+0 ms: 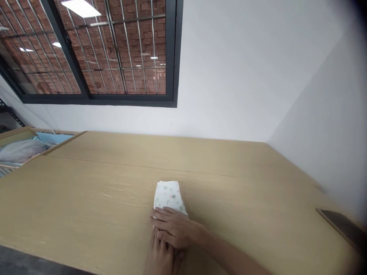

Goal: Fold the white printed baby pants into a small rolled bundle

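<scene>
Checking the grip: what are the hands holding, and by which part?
Nothing gripped: right hand, stacked over left hand, presses the near end of the folded cloth onto the table.

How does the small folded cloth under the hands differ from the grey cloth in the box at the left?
The folded cloth is white with printed figures; the grey cloth is plain. The folded cloth is a neat packet on the table; the grey cloth lies loose in the box. The right hand, laid over the left hand, presses the folded cloth's near end; nothing touches the grey cloth. Both are pale fabric.
</scene>
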Available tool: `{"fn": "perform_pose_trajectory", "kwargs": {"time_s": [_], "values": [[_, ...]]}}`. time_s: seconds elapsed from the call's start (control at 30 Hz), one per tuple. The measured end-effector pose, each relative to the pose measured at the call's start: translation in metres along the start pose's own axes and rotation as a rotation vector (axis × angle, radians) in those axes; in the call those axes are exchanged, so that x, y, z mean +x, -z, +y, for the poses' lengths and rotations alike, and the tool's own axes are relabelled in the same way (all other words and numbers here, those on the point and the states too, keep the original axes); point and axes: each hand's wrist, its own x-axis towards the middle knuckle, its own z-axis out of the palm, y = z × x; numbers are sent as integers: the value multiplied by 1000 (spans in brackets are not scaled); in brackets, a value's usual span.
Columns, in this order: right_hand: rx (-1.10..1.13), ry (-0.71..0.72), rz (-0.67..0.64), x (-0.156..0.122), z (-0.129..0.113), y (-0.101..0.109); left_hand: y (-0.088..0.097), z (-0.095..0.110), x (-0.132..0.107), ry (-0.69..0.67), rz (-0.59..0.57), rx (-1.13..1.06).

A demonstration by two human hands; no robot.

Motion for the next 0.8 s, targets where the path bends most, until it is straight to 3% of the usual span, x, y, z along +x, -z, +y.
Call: {"fn": "perform_pose_trajectory", "kwargs": {"time_s": [0.13,0.37,0.6,0.8], "values": [[-112,-41,-42,6,24,-4,-4,-3,-6,-38,-121,29],[-290,-140,28,25,73,0,0,0,-2,-4,-218,46],[-278,-161,48,30,88,0,4,-1,-2,3,-235,12],[-305,-146,73,35,107,2,0,-11,13,10,-301,-71]]}}
